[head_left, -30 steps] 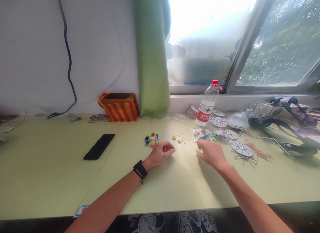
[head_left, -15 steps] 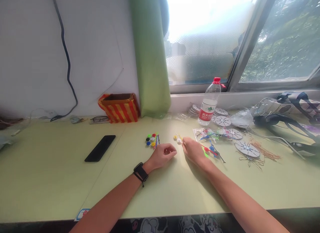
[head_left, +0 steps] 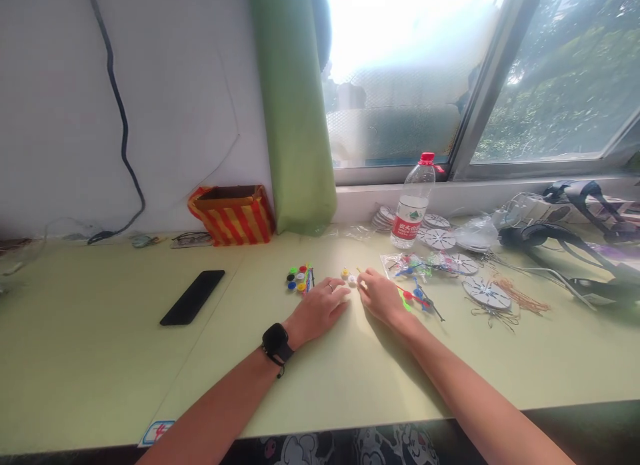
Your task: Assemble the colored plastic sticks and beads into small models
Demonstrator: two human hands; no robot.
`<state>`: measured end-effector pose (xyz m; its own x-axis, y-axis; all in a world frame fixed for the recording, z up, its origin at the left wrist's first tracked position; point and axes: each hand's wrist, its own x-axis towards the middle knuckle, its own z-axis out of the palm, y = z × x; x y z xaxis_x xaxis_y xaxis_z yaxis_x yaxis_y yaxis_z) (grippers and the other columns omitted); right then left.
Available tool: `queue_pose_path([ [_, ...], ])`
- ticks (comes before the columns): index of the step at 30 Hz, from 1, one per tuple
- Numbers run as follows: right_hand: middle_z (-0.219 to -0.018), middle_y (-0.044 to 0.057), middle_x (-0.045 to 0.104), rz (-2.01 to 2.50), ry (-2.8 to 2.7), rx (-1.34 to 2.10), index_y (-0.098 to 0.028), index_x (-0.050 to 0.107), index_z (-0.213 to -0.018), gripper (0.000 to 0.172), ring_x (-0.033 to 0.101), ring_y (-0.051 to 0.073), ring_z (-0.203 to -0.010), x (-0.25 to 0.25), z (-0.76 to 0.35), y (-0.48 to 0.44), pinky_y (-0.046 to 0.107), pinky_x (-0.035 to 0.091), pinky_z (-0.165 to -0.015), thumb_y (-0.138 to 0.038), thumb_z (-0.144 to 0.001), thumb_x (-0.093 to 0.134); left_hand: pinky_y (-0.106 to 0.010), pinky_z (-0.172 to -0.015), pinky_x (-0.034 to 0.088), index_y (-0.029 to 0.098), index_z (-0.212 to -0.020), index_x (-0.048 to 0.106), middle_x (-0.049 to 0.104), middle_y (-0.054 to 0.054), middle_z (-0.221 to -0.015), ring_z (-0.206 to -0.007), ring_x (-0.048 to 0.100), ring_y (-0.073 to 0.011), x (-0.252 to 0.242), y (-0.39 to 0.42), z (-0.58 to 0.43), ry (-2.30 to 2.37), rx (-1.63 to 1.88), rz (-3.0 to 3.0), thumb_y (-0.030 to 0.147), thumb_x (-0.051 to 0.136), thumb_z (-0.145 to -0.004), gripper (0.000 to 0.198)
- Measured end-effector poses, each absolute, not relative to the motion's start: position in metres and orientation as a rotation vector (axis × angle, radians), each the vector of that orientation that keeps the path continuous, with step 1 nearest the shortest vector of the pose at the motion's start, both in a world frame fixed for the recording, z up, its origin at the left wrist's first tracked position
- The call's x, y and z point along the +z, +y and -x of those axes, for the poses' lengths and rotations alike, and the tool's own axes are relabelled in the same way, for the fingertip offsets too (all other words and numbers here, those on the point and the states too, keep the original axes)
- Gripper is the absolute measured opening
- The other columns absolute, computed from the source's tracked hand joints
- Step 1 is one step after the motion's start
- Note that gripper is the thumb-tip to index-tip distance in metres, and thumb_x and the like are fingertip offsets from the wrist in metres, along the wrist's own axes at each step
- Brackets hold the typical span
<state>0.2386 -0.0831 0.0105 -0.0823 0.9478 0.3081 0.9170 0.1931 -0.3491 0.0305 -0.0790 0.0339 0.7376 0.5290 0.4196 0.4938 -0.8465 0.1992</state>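
My left hand (head_left: 321, 308), wearing a ring and a black watch (head_left: 275, 340), rests palm down on the table with its fingers stretched toward a small white round piece (head_left: 352, 280). A yellow round piece (head_left: 345, 273) lies just behind the white one. My right hand (head_left: 382, 297) is closed in a pinch beside them; a thin yellow stick (head_left: 359, 271) shows at its fingertips, the rest hidden. Several coloured round pieces (head_left: 301, 278) with thin sticks (head_left: 311, 276) lie beyond my left hand. Right of my right hand are red (head_left: 408, 295), green and blue plastic pieces with thin stems.
A water bottle (head_left: 413, 202) stands near the window, among slotted white discs (head_left: 487, 294) and clear bags. Wire hooks and brown strands (head_left: 523, 296) lie at the right, near black straps (head_left: 545, 235). A phone (head_left: 193, 298) and a striped box (head_left: 240, 215) are on the left.
My left hand has turned palm down, its curled fingers now stretched toward the white piece. My right hand keeps its pinch near the same spot. The view has shifted slightly.
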Motion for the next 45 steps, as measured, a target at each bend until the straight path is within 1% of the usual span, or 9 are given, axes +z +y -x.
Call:
queue_pose_path([
  [5,-0.093,0.004,0.063,1.7,-1.99,0.178,-0.019,0.065,-0.094,0.011,0.057,0.016,-0.078,0.008,-0.235,-0.081,0.027,0.031,-0.063,-0.02,-0.095,0.054,-0.048,-0.116,0.045,0.019,-0.136,0.052,0.053,-0.013,-0.149,-0.145,0.045,-0.0268,0.034,-0.08,-0.038,0.759,0.655,-3.033,0.01,0.035,-0.103,0.038],
  [9,-0.106,0.006,0.066,1.652,-1.983,0.198,-0.019,0.066,-0.114,0.021,0.061,0.017,-0.084,0.006,-0.235,-0.08,0.027,0.037,-0.072,-0.025,-0.098,0.053,-0.047,-0.121,0.04,0.016,-0.145,0.045,0.05,-0.016,-0.153,-0.15,0.038,-0.0278,0.028,-0.076,-0.036,0.817,0.632,-3.049,0.017,0.036,-0.106,0.04],
  [11,-0.104,0.007,0.066,1.667,-2.003,0.194,-0.019,0.068,-0.115,0.023,0.061,0.018,-0.085,0.006,-0.235,-0.08,0.027,0.037,-0.073,-0.027,-0.099,0.053,-0.048,-0.12,0.041,0.016,-0.144,0.046,0.051,-0.015,-0.152,-0.149,0.039,-0.029,0.026,-0.075,-0.035,0.842,0.617,-3.056,0.02,0.036,-0.106,0.039],
  [19,-0.091,0.004,0.063,1.667,-1.992,0.16,-0.02,0.064,-0.093,0.012,0.056,0.017,-0.079,0.008,-0.235,-0.082,0.028,0.033,-0.069,-0.025,-0.096,0.055,-0.049,-0.115,0.044,0.021,-0.125,0.058,0.057,-0.012,-0.144,-0.142,0.047,-0.0278,0.034,-0.078,-0.035,0.831,0.683,-2.94,0.02,0.037,-0.106,0.029],
  [24,-0.082,0.002,0.06,1.623,-1.932,0.215,-0.021,0.056,-0.081,0.01,0.053,0.018,-0.077,0.013,-0.236,-0.084,0.028,0.033,-0.068,-0.022,-0.09,0.053,-0.047,-0.105,0.05,0.023,-0.116,0.063,0.069,-0.009,-0.122,-0.125,0.059,-0.0275,0.036,-0.074,-0.031,0.805,0.712,-2.828,0.02,0.045,-0.102,0.023],
  [30,-0.079,0.001,0.062,1.47,-1.769,0.383,-0.022,0.049,-0.081,0.008,0.058,0.018,-0.074,0.021,-0.239,-0.084,0.028,0.039,-0.067,-0.024,-0.089,0.048,-0.045,-0.1,0.05,0.024,-0.127,0.061,0.068,-0.009,-0.121,-0.116,0.061,-0.0281,0.032,-0.074,-0.027,0.91,0.728,-2.789,0.023,0.053,-0.099,0.03],
  [33,-0.081,0.001,0.066,1.38,-1.73,0.445,-0.022,0.053,-0.086,0.003,0.062,0.018,-0.076,0.022,-0.238,-0.082,0.028,0.043,-0.07,-0.022,-0.087,0.051,-0.042,-0.097,0.05,0.024,-0.117,0.065,0.068,-0.008,-0.119,-0.114,0.061,-0.0271,0.034,-0.074,-0.026,0.908,0.736,-2.771,0.024,0.053,-0.099,0.021],
  [38,-0.087,0.003,0.072,1.312,-1.654,0.531,-0.022,0.063,-0.112,0.026,0.067,0.019,-0.08,0.023,-0.236,-0.082,0.031,0.049,-0.076,-0.023,-0.086,0.056,-0.038,-0.088,0.049,0.021,-0.099,0.063,0.07,-0.007,-0.104,-0.105,0.062,-0.0258,0.038,-0.074,-0.026,0.942,0.703,-2.745,0.026,0.057,-0.096,0.008],
  [45,-0.085,0.003,0.07,1.228,-1.679,0.527,-0.022,0.067,-0.086,0.012,0.064,0.019,-0.08,0.022,-0.237,-0.083,0.032,0.049,-0.076,-0.03,-0.089,0.06,-0.031,-0.071,0.045,0.021,-0.096,0.062,0.067,-0.004,-0.087,-0.083,0.063,-0.0215,0.039,-0.075,-0.026,0.994,0.667,-2.706,0.024,0.059,-0.093,0.006],
])
